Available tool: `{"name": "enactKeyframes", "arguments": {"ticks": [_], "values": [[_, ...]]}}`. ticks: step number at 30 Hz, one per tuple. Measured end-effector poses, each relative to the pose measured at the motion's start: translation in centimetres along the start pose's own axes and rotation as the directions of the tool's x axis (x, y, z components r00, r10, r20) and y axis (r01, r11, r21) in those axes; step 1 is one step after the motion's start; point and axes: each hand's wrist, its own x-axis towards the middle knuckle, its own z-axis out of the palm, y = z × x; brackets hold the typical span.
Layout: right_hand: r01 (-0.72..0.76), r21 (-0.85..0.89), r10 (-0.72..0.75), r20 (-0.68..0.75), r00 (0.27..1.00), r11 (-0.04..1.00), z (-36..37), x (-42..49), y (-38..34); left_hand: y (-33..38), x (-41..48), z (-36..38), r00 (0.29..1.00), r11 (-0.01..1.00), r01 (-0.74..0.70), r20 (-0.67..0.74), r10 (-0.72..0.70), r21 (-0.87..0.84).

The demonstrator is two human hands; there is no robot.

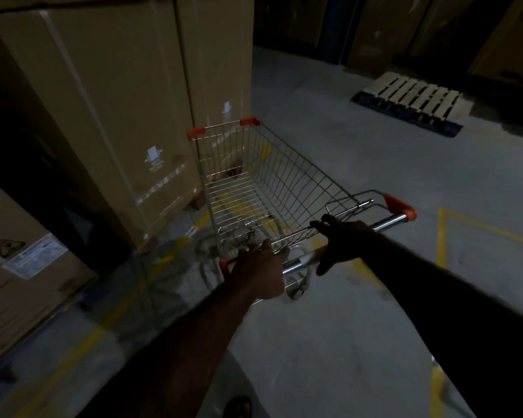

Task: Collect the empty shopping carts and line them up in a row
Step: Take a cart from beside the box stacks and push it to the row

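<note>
An empty wire shopping cart (254,182) with orange corner caps stands on the grey floor in front of me, its nose pointing away towards tall boxes. Its chrome handle bar (387,221) runs across just under my hands and ends in an orange cap on the right. My left hand (258,273) lies over the left part of the bar with its fingers stretched forward. My right hand (344,239) is spread over the middle of the bar, fingertips at the basket's rear rim and thumb hanging below the bar. Neither hand's fingers are plainly curled round the bar.
Tall cardboard boxes (103,116) stand close on the cart's left, and another labelled box (27,267) is at the lower left. A wooden pallet (411,98) lies at the far right. Yellow lines (441,236) mark the floor. The room is dim.
</note>
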Motion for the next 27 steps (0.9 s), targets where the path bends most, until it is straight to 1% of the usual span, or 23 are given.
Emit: {"name": "enactKeyframes", "arguments": {"ticks": [4,7,9,11,13,16,17,18,20,22,23,27], "values": [[-0.036,0.068,0.036,0.000,0.999,0.997,0.5,-1.8,-0.3,-1.1,0.6,-0.4,0.998,0.999,-0.041,0.045,0.041,0.012],[-0.059,0.134,0.059,0.000,0.998,0.989,1.2,-2.6,-0.6,-1.9,0.9,-0.8,0.994,0.994,-0.093,0.064,0.090,0.054],[-0.055,0.209,0.053,0.012,0.999,0.976,1.4,-3.1,-0.7,-2.9,1.2,-0.8,0.991,0.991,-0.109,0.081,0.103,0.074],[-0.050,0.246,0.046,0.021,0.999,0.968,1.6,-3.7,-0.7,-4.0,1.7,-0.9,0.990,0.988,-0.124,0.083,0.117,0.093],[-0.060,0.217,0.058,0.011,0.998,0.974,2.2,-4.2,-0.9,-5.0,2.0,-1.0,0.987,0.981,-0.149,0.086,0.139,0.120],[-0.055,0.007,0.055,-0.123,0.991,0.998,3.4,-5.1,-1.7,-6.1,2.1,-1.2,0.989,0.975,-0.143,0.058,0.134,0.171],[-0.052,-0.013,0.050,-0.150,0.987,0.999,3.7,-5.4,-2.0,-6.4,2.0,-1.3,0.991,0.974,-0.132,0.043,0.126,0.182],[-0.053,0.003,0.052,-0.156,0.986,0.999,4.0,-5.6,-2.3,-6.6,1.9,-1.4,0.992,0.974,-0.124,0.027,0.121,0.191],[-0.067,0.118,0.082,-0.133,0.988,0.991,4.5,-6.2,-2.9,-6.9,1.7,-1.6,0.992,0.967,-0.126,0.018,0.125,0.224],[-0.112,0.241,0.140,-0.103,0.985,0.964,5.0,-7.1,-3.7,-7.0,1.5,-1.8,0.982,0.948,-0.184,0.016,0.186,0.258],[-0.134,0.276,0.164,-0.089,0.982,0.952,5.2,-7.5,-4.1,-7.1,1.5,-1.8,0.975,0.938,-0.216,0.016,0.220,0.271],[-0.187,0.312,0.218,-0.066,0.974,0.931,6.4,-9.2,-5.5,-7.7,1.6,-2.0,0.957,0.910,-0.289,0.079,0.279,0.297]]}}
